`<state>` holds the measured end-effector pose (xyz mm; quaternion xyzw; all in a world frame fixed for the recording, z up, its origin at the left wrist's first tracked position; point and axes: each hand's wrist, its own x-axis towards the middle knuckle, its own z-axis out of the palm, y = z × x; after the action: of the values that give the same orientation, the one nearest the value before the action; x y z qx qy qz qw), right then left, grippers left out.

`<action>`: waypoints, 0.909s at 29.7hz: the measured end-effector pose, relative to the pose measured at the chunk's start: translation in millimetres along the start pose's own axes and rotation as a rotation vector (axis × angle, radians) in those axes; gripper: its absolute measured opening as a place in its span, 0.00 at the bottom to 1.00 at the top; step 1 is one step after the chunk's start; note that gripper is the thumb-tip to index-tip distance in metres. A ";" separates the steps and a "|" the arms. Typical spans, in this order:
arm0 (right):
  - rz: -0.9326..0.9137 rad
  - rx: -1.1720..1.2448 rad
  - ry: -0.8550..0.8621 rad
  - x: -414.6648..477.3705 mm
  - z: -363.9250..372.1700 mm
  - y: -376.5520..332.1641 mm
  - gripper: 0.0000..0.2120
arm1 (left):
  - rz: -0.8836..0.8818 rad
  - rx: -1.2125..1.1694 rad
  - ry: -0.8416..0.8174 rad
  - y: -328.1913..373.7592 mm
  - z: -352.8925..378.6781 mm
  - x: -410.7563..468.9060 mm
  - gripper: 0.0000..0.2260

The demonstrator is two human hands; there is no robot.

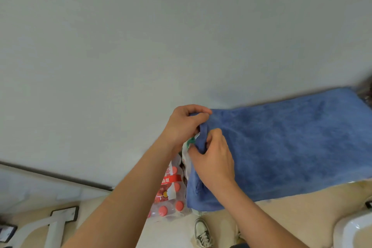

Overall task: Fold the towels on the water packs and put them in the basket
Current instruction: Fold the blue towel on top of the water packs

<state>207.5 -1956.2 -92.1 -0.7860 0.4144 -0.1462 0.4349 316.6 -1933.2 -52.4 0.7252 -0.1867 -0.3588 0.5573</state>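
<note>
A blue towel (291,143) lies spread flat over the water packs, reaching from the middle to the right edge of the view. My left hand (185,125) grips its far left corner, fingers curled round the cloth. My right hand (213,157) pinches the towel's left edge just below, bunching it a little. A water pack (171,193) with red-capped bottles and a red label shows under the towel's left end. A white basket (352,229) sits at the bottom right corner, only partly in view.
A pale wall fills the upper view behind the packs. The floor is beige. A white stand base (54,225) lies on the floor at lower left. My shoe (203,231) stands just in front of the packs.
</note>
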 end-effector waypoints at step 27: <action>-0.011 -0.268 -0.160 -1.4 -119.4 77.2 0.09 | 0.563 1.087 0.100 41.7 35.6 23.9 0.15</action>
<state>95.7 -2043.7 -84.9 -0.8483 0.3899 -0.0288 0.3572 312.1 -1986.1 -24.9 0.8444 -0.5009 -0.0171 0.1891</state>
